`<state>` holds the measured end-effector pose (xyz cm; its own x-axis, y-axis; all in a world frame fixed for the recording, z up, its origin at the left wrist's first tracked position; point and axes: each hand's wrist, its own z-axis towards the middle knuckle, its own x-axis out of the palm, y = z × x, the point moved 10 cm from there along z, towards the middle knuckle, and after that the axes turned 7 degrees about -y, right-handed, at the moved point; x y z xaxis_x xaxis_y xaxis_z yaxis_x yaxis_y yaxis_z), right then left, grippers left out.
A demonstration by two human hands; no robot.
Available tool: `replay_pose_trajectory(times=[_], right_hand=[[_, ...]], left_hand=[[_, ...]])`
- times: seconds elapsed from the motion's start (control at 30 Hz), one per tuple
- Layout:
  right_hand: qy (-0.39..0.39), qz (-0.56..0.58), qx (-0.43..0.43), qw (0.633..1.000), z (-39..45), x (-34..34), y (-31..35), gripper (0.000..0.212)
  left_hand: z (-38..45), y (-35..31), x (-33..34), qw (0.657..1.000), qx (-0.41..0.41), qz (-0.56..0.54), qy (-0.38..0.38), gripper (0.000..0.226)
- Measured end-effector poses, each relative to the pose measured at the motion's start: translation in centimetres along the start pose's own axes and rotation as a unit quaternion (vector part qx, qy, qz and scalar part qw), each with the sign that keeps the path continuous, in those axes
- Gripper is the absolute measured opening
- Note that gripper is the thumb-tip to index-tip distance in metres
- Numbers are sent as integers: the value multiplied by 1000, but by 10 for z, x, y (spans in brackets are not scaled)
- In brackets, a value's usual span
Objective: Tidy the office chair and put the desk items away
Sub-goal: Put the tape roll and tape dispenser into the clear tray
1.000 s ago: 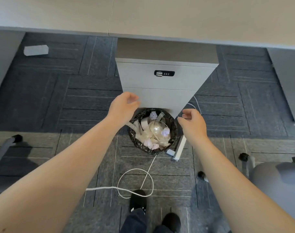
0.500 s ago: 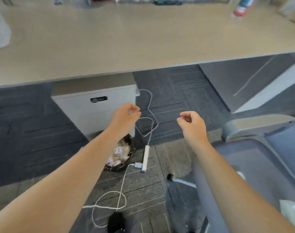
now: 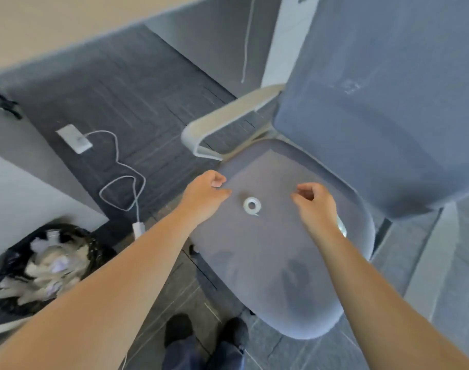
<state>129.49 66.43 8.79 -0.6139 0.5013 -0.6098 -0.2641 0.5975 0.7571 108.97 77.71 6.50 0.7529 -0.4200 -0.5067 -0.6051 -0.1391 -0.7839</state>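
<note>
A grey-blue office chair (image 3: 276, 263) fills the right half of the head view, its seat facing me and its backrest (image 3: 388, 102) at the upper right. A small roll of clear tape (image 3: 252, 206) lies flat on the middle of the seat. My left hand (image 3: 205, 194) hovers just left of the roll with its fingers loosely curled and nothing in it. My right hand (image 3: 316, 204) hovers just right of the roll, fingers also curled and empty. A pale object (image 3: 342, 228) shows partly behind my right wrist on the seat's edge.
A black-lined waste bin (image 3: 49, 263) full of crumpled paper stands at the lower left beside a white drawer cabinet (image 3: 19, 188). A white cable and power adapter (image 3: 74, 138) lie on the dark carpet. The chair's pale armrest (image 3: 228, 121) sticks out leftward. My feet (image 3: 206, 332) are below.
My view has swung right from the bin and cabinet to the chair seat. Both empty hands have moved with it and now flank the tape roll.
</note>
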Motion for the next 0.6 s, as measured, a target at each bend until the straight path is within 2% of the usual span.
replay_pose_trajectory(times=[0.27,0.4,0.53,0.6], right_hand=[[-77,-6,93,993,47,-29,-110,28],[-111,-3,107,988,68,-27,-144,27],[-145,-47,129,980,84,-24,-171,41],[-159,-76,142,974,89,-23,-182,46]], left_hand=[[61,27,130,990,-8,109,85,54],[95,50,173,976,14,192,104,68],[117,79,206,944,42,300,131,81],[123,87,211,916,66,377,120,73]])
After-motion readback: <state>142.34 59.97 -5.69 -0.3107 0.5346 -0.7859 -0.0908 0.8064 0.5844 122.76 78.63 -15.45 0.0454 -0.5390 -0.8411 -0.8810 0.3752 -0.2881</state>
